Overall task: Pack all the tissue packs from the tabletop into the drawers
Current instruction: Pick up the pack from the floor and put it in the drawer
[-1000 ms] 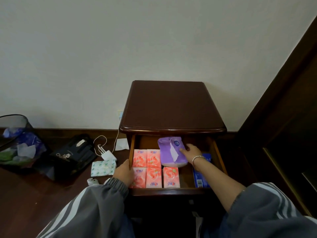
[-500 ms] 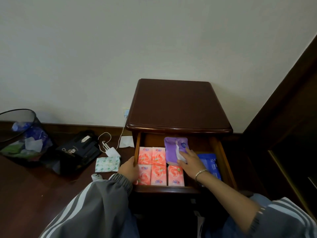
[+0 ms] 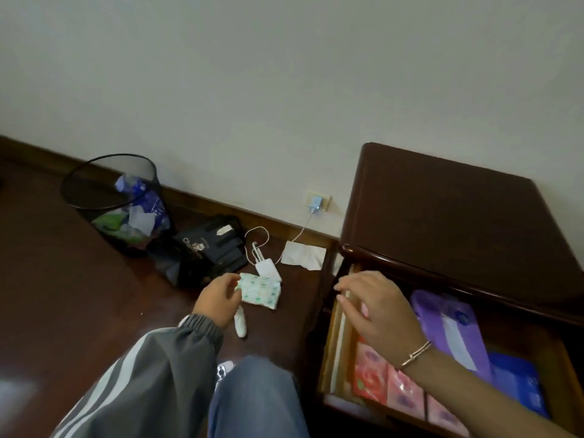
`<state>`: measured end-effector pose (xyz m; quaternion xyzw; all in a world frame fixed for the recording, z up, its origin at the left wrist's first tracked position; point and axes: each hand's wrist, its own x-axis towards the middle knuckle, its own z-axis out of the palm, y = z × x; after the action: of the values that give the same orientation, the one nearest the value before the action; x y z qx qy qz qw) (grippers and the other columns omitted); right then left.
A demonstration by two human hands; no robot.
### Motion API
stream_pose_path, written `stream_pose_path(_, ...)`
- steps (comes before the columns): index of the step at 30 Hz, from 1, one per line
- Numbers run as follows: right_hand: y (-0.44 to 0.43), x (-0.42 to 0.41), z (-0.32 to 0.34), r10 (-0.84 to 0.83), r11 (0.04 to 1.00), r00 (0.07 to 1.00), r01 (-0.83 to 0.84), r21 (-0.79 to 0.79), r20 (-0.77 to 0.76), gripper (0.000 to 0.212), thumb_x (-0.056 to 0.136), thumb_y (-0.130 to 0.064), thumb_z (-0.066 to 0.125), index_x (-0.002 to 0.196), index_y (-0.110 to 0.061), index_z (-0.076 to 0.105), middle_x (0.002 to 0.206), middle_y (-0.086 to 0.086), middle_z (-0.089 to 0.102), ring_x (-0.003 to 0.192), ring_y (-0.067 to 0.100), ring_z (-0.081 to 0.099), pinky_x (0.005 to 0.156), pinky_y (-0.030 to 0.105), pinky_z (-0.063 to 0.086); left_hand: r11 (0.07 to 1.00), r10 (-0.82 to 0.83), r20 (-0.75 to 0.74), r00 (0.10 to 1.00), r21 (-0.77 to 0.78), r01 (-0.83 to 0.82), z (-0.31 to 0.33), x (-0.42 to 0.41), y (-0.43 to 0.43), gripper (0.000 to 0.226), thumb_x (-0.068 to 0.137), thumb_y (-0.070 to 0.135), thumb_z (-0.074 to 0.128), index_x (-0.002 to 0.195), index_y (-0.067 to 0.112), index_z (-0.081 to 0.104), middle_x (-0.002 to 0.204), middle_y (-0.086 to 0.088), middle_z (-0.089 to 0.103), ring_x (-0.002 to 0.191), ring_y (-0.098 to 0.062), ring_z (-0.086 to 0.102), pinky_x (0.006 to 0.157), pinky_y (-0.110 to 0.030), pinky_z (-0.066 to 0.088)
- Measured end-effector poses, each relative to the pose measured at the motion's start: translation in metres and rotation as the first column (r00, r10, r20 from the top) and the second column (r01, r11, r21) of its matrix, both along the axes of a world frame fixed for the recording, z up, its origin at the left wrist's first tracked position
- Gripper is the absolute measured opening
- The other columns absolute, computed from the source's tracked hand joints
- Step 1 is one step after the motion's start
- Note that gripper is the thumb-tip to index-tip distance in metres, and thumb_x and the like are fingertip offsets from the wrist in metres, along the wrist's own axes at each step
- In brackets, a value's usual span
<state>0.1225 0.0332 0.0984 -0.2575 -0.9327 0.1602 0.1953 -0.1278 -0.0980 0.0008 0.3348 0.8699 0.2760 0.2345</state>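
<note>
The nightstand's drawer (image 3: 330,352) is pulled out. It holds several pink tissue packs (image 3: 404,393), a purple pack (image 3: 452,327) and a blue pack (image 3: 518,387). The nightstand top (image 3: 442,210) is bare. A white pack with green print (image 3: 262,290) lies on the floor left of the nightstand. My left hand (image 3: 218,300) is low over the floor, fingertips at that pack's left edge, and the pack still lies flat. My right hand (image 3: 376,306) hovers over the drawer's left side with fingers spread and nothing in it.
A black mesh bin (image 3: 94,188) with rubbish stands by the wall at left. A black bag (image 3: 205,248), a white charger (image 3: 268,268) cabled to the wall socket (image 3: 317,202), a loose tissue sheet (image 3: 303,254) and a small white object (image 3: 240,324) lie on the floor.
The view swung left and down. My left hand left the drawer front and reached to the green-print pack on the floor. My right hand let go of the purple pack and moved left.
</note>
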Motion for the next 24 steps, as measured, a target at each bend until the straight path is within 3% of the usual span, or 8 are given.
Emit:
stream_pose_path(4,0.033,-0.064,-0.018,-0.072,0.996,0.950,0.050,0.080,0.305,0.028,0.087,-0.028,0.060,0.114,-0.021,0.065,0.122,-0.005,0.061,0.120,0.016,0.051,0.096,0.036,0.041,0.987,0.008,-0.087,0.996,-0.162,-0.022,-0.060,-0.059,-0.005,0.042,0.092,0.019,0.052,0.133,0.011,0.048,0.131,-0.011,0.053,0.118,-0.027,0.052,0.099,-0.037,0.041)
stream_pose_path(6,0.037,-0.091,-0.025,-0.067,0.979,0.922,-0.013,0.205,0.380,0.028,0.080,-0.028,0.068,0.108,-0.020,0.067,0.116,-0.002,0.065,0.114,0.020,0.057,0.086,0.039,0.046,0.975,-0.023,-0.139,0.990,-0.224,-0.009,-0.087,-0.079,0.003,0.045,0.093,0.021,0.050,0.137,0.014,0.044,0.134,-0.009,0.049,0.120,-0.026,0.050,0.098,-0.038,0.042)
stream_pose_path(9,0.029,-0.148,-0.042,0.026,0.941,0.928,-0.148,0.304,0.372,0.029,0.070,-0.031,0.074,0.096,-0.020,0.069,0.105,0.002,0.068,0.100,0.024,0.064,0.076,0.037,0.051,0.965,-0.063,-0.198,0.978,-0.261,0.009,-0.121,-0.100,0.027,0.047,0.093,0.022,0.049,0.139,0.014,0.042,0.137,-0.008,0.046,0.121,-0.027,0.049,0.098,-0.039,0.042)
stream_pose_path(15,0.044,-0.272,-0.150,0.063,0.992,0.855,-0.111,0.064,0.514,0.033,0.092,-0.027,0.048,0.123,-0.017,0.049,0.128,0.006,0.049,0.119,0.025,0.044,0.094,0.037,0.037,0.947,-0.120,-0.260,0.958,-0.319,0.033,-0.195,-0.126,0.071,0.042,0.092,0.024,0.047,0.133,0.017,0.043,0.130,-0.007,0.049,0.113,-0.027,0.051,0.089,-0.039,0.043)
stream_pose_path(18,0.061,-0.283,-0.233,0.021,0.999,0.757,0.006,-0.039,0.653,0.037,0.092,-0.027,0.048,0.127,-0.017,0.045,0.131,0.006,0.046,0.122,0.026,0.041,0.095,0.038,0.037,0.936,-0.094,-0.190,0.977,-0.352,0.021,-0.248,-0.133,0.079,0.047,0.089,0.029,0.051,0.133,0.018,0.041,0.131,-0.006,0.046,0.117,-0.028,0.047,0.091,-0.041,0.042)
stream_pose_path(21,0.076,-0.271,-0.305,0.002,0.999,0.697,0.033,-0.034,0.717,0.042,0.090,-0.027,0.050,0.130,-0.020,0.041,0.135,0.005,0.041,0.124,0.026,0.039,0.095,0.039,0.037,0.937,0.056,-0.045,0.997,-0.343,-0.068,-0.297,-0.132,0.086,0.049,0.088,0.032,0.054,0.132,0.016,0.040,0.133,-0.009,0.043,0.120,-0.031,0.044,0.093,-0.044,0.040)
stream_pose_path(24,0.088,-0.261,-0.357,0.018,0.999,0.662,0.022,-0.043,0.749,0.059,0.087,-0.031,0.055,0.140,-0.021,0.031,0.146,0.005,0.031,0.132,0.026,0.031,0.099,0.040,0.036,0.936,0.182,0.084,0.980,-0.321,-0.146,-0.337,-0.132,0.097,0.058,0.089,0.035,0.056,0.138,0.012,0.035,0.140,-0.012,0.037,0.127,-0.034,0.038,0.099,-0.048,0.038)
